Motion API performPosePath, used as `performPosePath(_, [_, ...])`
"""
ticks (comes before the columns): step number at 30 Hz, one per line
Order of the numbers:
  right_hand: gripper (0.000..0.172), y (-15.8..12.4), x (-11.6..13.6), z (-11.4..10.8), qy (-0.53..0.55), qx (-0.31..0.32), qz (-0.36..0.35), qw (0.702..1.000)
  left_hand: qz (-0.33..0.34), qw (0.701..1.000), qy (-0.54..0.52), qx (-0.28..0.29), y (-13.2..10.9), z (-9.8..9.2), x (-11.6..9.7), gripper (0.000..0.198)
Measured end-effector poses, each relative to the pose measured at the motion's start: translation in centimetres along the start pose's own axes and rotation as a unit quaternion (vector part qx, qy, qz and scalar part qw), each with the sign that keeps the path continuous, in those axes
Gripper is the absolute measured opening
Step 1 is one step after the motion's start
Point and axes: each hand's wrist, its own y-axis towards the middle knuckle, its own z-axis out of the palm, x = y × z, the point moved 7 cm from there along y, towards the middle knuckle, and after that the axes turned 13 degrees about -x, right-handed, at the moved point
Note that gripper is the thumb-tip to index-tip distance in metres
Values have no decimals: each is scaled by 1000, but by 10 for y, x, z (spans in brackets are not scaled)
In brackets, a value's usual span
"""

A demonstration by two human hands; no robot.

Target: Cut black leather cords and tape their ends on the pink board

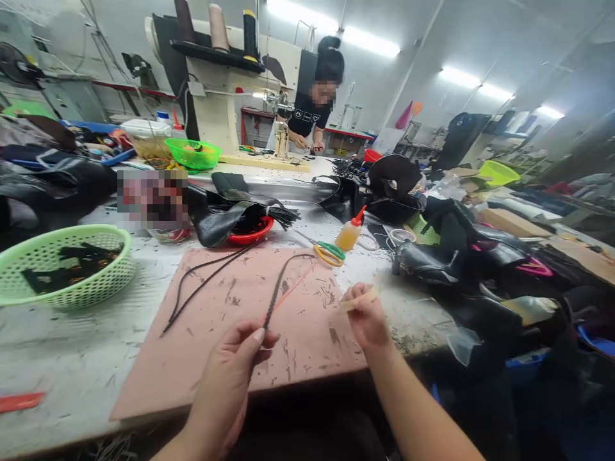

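My left hand [243, 349] is closed on a dark braided cord [273, 298], pinched between thumb and fingers. The cord's far end curves up and to the right over a pink mat [216, 358]. To the right, the fingers of my right hand [368, 317] are pressed together on a pale, yellowish strip [353, 301], whose material I cannot make out. A thin orange line [300, 285] crosses the mat beside the cord. Another dark cord [192, 294] lies looped at the mat's left. Scissors with green and yellow handles [329, 254] rest at the mat's far edge.
A glue bottle with a red tip [349, 234] stands behind the scissors. At left is a green basket [67, 298] of black pieces. A red bowl [250, 239] sits behind the mat. Black leather-like pieces [446, 250] crowd the right. Across the table, a person [307, 121] works by a sewing machine.
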Motion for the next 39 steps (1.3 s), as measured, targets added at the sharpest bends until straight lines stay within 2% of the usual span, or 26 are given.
performPosePath(1, [11,-17,9,6,135,0,5,991,4,1000,-3,9,-2,2,3,23])
performPosePath(3, [9,-49,25,18,313,15,10,950,17,1000,-6,23,-6,3,9,18])
performPosePath(4, [10,-62,32,23,357,23,4,934,20,999,-8,32,-8,4,12,16])
performPosePath(5, [9,-72,38,27,360,34,-9,932,18,999,-9,45,-10,4,15,13])
performPosePath(10, [7,-97,63,35,296,78,-113,945,-21,992,-1,121,-22,10,24,11])
performPosePath(15, [15,-102,77,31,248,48,-212,944,10,996,9,90,-21,6,23,12])
performPosePath(19, [22,-102,82,26,155,5,-321,934,-13,996,-15,88,-21,6,23,14])
performPosePath(21, [24,-101,85,25,101,11,-367,925,-33,995,-32,93,-21,6,24,15])
performPosePath(23, [24,-99,88,25,56,40,-384,921,-46,994,-43,95,-22,4,24,15])
performPosePath(28, [15,-92,90,29,30,124,-321,939,-50,994,-44,92,-20,2,21,17])
performPosePath(30, [14,-88,87,28,53,128,-292,946,-47,994,-49,82,-19,1,18,17])
performPosePath(32, [14,-82,82,24,90,106,-248,959,-32,995,-73,52,-16,-1,13,17])
performPosePath(34, [9,-76,72,19,126,77,-167,975,-17,995,-100,17,-13,-5,9,17])
performPosePath(36, [4,-75,63,21,150,77,-69,983,-13,994,-108,8,-13,-5,9,16])
performPosePath(39, [8,-83,57,32,203,104,56,972,-18,995,-98,25,-15,-2,12,14])
